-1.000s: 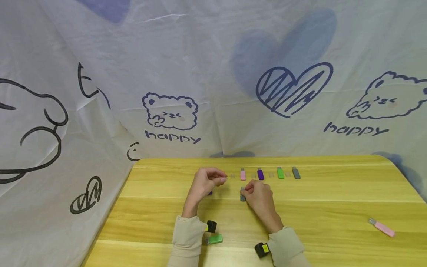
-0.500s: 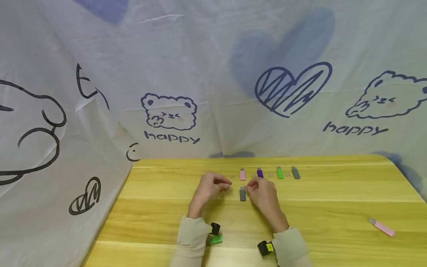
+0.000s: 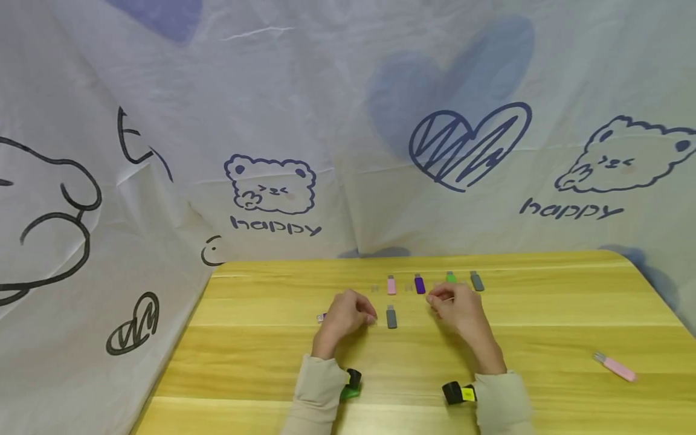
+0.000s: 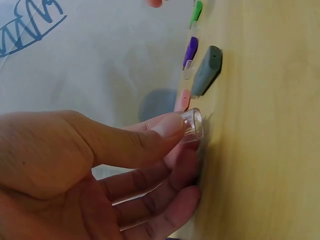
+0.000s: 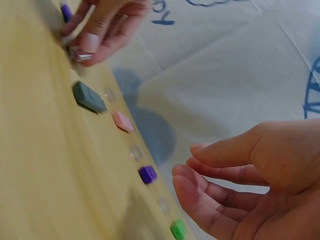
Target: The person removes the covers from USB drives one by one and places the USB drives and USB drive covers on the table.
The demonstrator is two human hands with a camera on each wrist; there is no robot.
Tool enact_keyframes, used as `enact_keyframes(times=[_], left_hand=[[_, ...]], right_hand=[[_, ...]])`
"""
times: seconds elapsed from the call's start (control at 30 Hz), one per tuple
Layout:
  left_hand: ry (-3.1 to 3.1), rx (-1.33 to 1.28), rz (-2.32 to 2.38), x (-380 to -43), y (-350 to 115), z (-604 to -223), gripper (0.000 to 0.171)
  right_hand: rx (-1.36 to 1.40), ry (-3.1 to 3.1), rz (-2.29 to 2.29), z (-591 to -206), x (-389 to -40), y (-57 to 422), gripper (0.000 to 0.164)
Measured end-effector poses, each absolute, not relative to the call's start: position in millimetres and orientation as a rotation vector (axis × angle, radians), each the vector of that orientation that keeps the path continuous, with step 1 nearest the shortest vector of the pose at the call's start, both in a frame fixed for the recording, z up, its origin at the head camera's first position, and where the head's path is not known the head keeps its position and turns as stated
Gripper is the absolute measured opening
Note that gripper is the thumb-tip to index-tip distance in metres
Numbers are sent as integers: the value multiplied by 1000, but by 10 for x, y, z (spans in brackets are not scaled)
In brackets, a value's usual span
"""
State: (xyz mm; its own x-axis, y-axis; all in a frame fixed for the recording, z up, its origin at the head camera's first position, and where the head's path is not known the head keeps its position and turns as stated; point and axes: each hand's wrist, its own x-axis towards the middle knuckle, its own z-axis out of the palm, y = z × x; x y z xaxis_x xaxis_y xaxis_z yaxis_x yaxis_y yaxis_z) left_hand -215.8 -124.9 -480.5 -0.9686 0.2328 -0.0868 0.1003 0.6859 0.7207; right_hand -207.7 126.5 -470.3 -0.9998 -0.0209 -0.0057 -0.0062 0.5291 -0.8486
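My left hand (image 3: 347,315) pinches a small clear cap (image 4: 194,125) between thumb and fingers, just above the wooden table. Right beside it lies a grey USB stick (image 3: 391,317), its metal plug pointing to the back and bare. My right hand (image 3: 462,309) hovers before the back row with loosely bent fingers. Nothing shows between its fingers in the right wrist view. Behind the left hand, a purple USB stick (image 3: 321,317) is mostly hidden. A green USB stick (image 3: 350,393) is partly covered by the left wrist's camera.
Along the back stand pink (image 3: 391,285), purple (image 3: 420,284), green (image 3: 451,277) and grey USB sticks (image 3: 476,281) in a row, with clear caps (image 3: 408,288) between them. Another pink USB stick (image 3: 618,368) lies at the right. A printed cloth (image 3: 272,121) hangs behind the table.
My right hand has let go of the grey USB stick and moved right. My left hand has come nearer with the clear cap, down to the stick's left side.
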Motion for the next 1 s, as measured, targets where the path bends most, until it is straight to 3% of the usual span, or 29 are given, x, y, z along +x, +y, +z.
enact_keyframes(times=[0.6, 1.0], left_hand=[[2789, 255, 1124, -2146, -1264, -4831, 10], [2673, 256, 1348, -2164, -1370, -4643, 15]], right_hand=[[-4, 2686, -1570, -4626, -2055, 1364, 14], [-176, 2820, -1457, -4553, -1976, 1465, 18]])
